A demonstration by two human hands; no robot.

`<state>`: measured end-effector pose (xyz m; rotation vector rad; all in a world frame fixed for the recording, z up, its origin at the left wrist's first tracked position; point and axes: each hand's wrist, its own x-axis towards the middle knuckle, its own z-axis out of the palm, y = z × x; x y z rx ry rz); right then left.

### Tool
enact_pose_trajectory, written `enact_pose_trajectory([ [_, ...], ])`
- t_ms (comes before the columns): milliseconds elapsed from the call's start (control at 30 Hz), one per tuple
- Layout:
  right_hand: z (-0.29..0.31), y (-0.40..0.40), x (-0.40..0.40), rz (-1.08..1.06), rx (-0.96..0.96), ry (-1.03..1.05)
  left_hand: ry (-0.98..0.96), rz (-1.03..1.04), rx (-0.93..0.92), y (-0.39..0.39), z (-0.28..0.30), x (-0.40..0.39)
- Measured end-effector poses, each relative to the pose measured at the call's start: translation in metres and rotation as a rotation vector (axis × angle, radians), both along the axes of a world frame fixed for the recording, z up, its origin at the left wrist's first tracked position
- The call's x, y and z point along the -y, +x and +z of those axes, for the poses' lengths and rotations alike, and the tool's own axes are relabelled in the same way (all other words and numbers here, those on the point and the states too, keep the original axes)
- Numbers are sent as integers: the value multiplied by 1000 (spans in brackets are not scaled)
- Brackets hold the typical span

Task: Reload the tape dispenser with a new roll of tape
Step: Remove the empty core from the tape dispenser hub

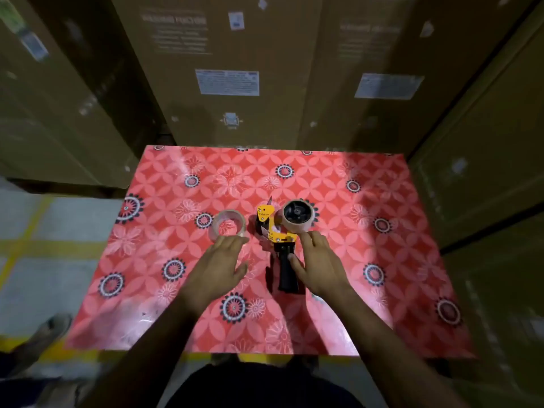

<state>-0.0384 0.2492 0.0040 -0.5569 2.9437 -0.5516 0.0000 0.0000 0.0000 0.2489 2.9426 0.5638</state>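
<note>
Reaching mid-counter (pixel 382 290), left grip (pixel 219 267) and right grip (pixel 319 265) spread wide, holding nothing; dispenser (pixel 276 234) blade may cut fingers; loose roll (pixel 228 226) could roll off.

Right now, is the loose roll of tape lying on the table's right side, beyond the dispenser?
No, the loose roll lies left of the yellow dispenser, by the left hand.

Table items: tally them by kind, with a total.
Tape rolls: 2, a loose clear tape roll and a tape roll on the dispenser hub
Tape dispenser: 1, yellow with a black handle
Total: 3 on the red patterned tablecloth
</note>
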Motion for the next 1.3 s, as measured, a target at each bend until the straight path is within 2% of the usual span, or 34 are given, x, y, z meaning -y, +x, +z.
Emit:
enact_pose_trajectory([
  [67,-4,-9,9,-13,33,16,2,-2,18,-3,-2,-2],
  [200,-18,-24,36,-44,149,213,-15,-16,49,-6,-8,-3],
  [267,-27,-28,43,-41,216,227,-15,-15,40,-7,-10,-1],
  [533,-38,-22,37,-18,260,96,30,-23,28,-5,-22,4],
  [867,-43,40,25,49,316,121,127,-16,53,-1,-29,-8],
  [1133,-39,39,15,109,308,29,107,-17,35,2,-37,-9],
  [1200,-38,35,7,65,330,-46,100,-16,31,2,-38,-9],
  [1300,-35,19,-8,-159,318,-223,130,0,7,-16,-33,-14],
])
